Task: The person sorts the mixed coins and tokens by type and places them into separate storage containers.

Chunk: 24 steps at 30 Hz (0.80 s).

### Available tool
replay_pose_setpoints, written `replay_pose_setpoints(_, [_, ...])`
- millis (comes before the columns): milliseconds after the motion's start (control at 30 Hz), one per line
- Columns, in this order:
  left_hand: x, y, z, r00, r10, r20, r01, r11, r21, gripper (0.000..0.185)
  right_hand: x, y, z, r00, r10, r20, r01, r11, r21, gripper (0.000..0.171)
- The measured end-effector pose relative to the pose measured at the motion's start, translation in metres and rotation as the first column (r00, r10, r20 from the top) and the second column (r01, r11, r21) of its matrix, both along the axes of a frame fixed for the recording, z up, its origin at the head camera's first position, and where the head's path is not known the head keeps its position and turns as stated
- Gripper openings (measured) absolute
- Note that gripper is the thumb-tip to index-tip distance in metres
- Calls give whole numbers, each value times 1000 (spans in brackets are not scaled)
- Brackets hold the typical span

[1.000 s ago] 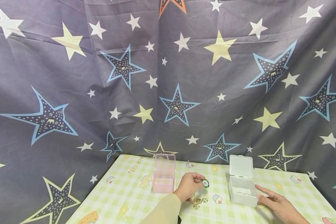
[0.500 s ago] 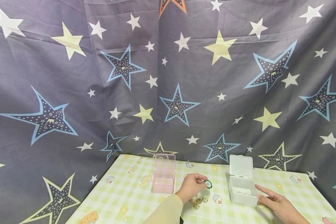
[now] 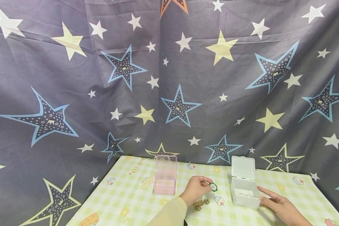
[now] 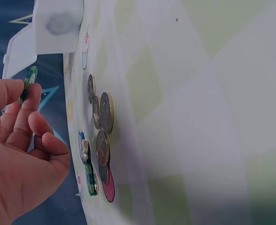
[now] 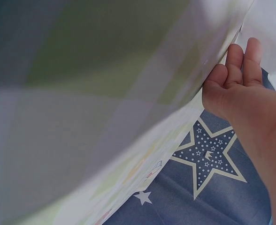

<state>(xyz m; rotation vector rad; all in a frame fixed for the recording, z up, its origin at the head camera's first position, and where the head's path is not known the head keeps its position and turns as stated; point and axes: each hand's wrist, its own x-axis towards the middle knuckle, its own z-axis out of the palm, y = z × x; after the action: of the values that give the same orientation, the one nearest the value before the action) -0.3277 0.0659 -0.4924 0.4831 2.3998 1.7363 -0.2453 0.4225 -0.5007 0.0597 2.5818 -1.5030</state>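
A green-and-white poker chip point(image 3: 213, 187) is pinched between the thumb and fingers of my left hand point(image 3: 197, 188), raised over the table between the two boxes. Below that hand lies a cluster of gold-coloured coins point(image 3: 200, 203). The left wrist view shows more chips among them, a green one point(image 4: 89, 178) and a pinkish-red one point(image 4: 109, 190). My right hand point(image 3: 281, 205) rests its extended fingers against the right side of a white box point(image 3: 245, 201), whose lid is up. Small pale things lie inside this box, too indistinct to name.
A translucent pink box point(image 3: 165, 189) with its lid raised stands left of the coins. The table has a green-and-white checked cover point(image 3: 107, 201) printed with cupcakes. Behind it hangs a dark star-patterned curtain point(image 3: 197, 78).
My left hand has moved slightly right and toward me with the poker chip, closer to the white box. My right hand and both boxes stay in place.
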Motion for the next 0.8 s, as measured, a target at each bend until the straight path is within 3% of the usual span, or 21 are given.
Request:
replay_pose_setpoints(367, [3,12,2,1000,-6,29,6,1000,-17,20,-1,-1,-1,1000,-27,-1,27,1000,7,66])
replay_pose_setpoints(600, [8,25,6,998,-43,35,43,999,7,18,2,2,-2,1000,4,-7,-4,1000,-11,47])
replay_pose_setpoints(800, [12,34,11,999,-44,28,44,999,-15,20,0,-2,0,1000,-12,-2,12,1000,3,67])
